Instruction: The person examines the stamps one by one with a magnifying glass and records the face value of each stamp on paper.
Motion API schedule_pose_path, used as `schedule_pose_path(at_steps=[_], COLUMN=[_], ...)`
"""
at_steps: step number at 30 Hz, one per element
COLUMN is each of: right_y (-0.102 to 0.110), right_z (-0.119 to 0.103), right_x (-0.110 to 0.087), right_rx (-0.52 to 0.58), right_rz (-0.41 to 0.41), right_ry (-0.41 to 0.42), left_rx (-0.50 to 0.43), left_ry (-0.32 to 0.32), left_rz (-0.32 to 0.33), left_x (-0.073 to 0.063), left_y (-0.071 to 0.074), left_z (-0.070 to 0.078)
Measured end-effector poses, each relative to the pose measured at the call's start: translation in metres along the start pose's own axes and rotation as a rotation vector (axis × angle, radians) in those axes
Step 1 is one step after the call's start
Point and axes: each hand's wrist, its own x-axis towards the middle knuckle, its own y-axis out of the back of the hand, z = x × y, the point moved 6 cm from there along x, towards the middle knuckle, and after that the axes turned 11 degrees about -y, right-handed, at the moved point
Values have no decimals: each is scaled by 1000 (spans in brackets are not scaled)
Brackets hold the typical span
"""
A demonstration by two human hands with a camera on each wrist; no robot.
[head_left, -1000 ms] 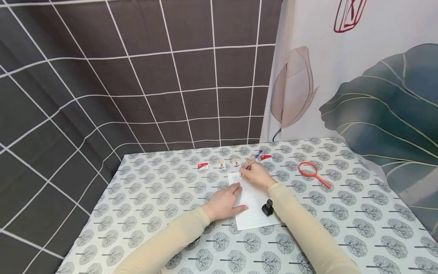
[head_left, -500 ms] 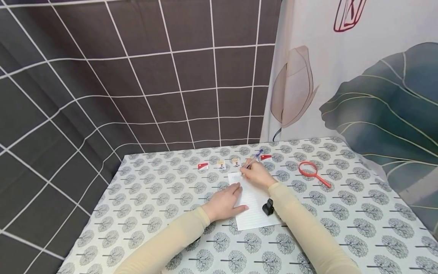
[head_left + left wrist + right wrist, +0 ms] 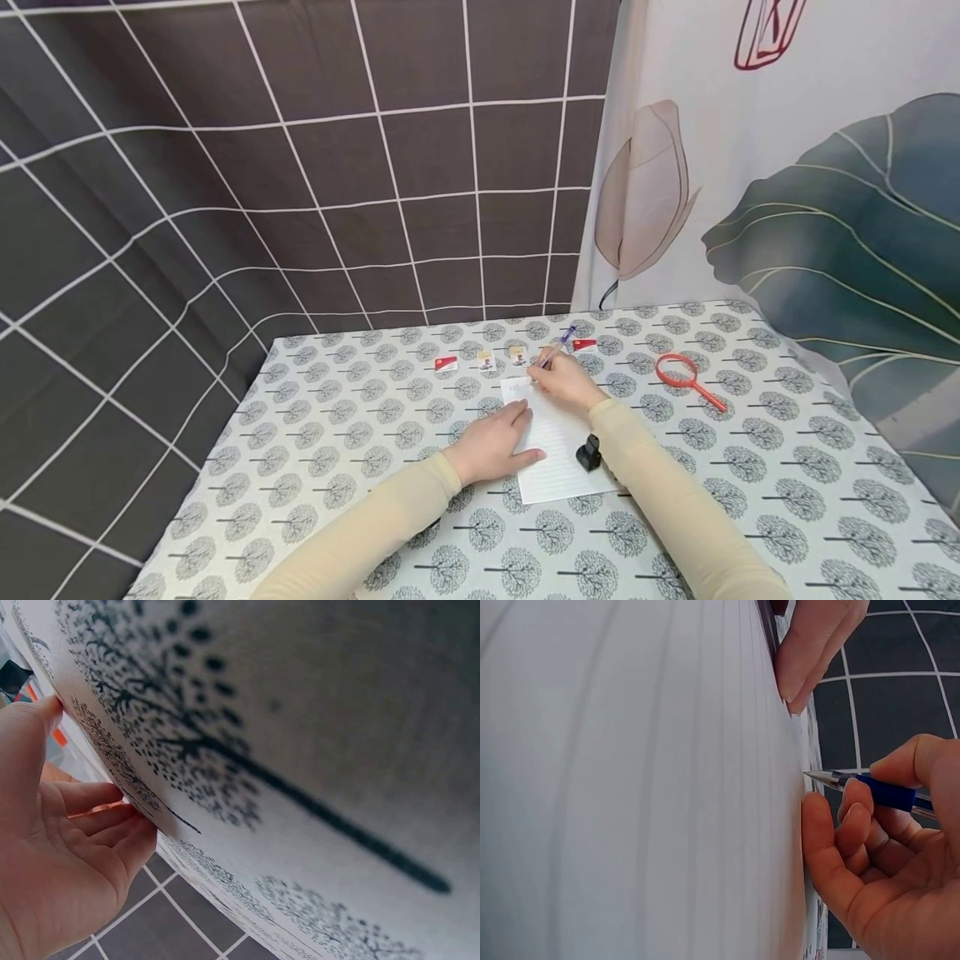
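Note:
A sheet of lined white paper (image 3: pixel 558 462) lies on the patterned tablecloth, with faint marks near its top left. My right hand (image 3: pixel 566 383) pinches a blue pen (image 3: pixel 557 347) over the upper part of the sheet. In the right wrist view the tip of the pen (image 3: pixel 889 793) meets the paper (image 3: pixel 667 780), and the lower fingers of my right hand (image 3: pixel 900 855) rest against it. My left hand (image 3: pixel 491 443) lies flat across the sheet's left edge, its fingers extended. The left wrist view shows my left hand (image 3: pixel 75 832) from the palm side, against the cloth.
Beyond the paper lie a red-and-white card (image 3: pixel 446 363), two small picture cards (image 3: pixel 486 361) and another red card (image 3: pixel 583 344). A red magnifying glass (image 3: pixel 677 371) is at the right. A black device (image 3: pixel 588 453) sits at my right wrist. Curtains stand behind the table (image 3: pixel 337 500).
Both hands keep nearly the same places. The pen hand shifts very slightly at the top of the sheet; the cards and magnifying glass stay put.

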Motion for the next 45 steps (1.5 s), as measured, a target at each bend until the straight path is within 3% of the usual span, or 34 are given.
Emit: schedule_pose_path(at_steps=[16, 28, 37, 45], right_y=[6, 6, 6, 5], right_z=[0, 1, -2, 1], right_x=[-5, -5, -6, -4], right_rx=[54, 20, -11, -7], right_rz=[14, 16, 13, 15], right_ry=[-32, -59, 0, -17], left_rx=[-5, -17, -14, -9], left_ry=[-9, -5, -11, -12], left_rz=[7, 8, 5, 0], left_x=[0, 0, 0, -1], left_y=[-3, -1, 0, 2], left_z=[-2, -2, 0, 2])
